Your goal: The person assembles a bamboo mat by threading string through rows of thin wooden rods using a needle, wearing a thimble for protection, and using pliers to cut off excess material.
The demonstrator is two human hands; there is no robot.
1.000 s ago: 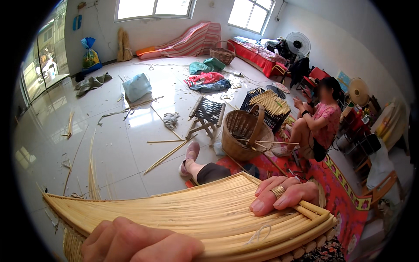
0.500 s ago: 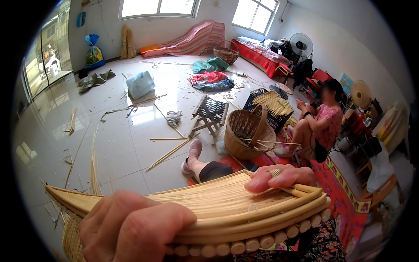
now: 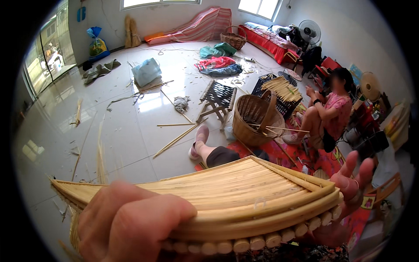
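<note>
A pale, straw-coloured reed panel with fine parallel strands lies across the near foreground. Thick cane strips border it, and a row of round cut cane ends shows beneath its near edge. My left hand is closed over this near edge, left of the middle. Beyond the right-hand corner, my right hand is open with fingers spread, a ring on one of them. Part of its palm is hidden behind the panel; whether it touches the corner I cannot tell.
A handled wicker basket holding sticks stands beyond the panel, near a folding stool. A dark crate bears cut sticks. At right sits another person. Loose canes and cloths lie on the tiled floor.
My right hand has left the panel's upper surface and moved right past its corner, fingers spreading. My left hand keeps its hold. The background has shifted slightly right and up in view.
</note>
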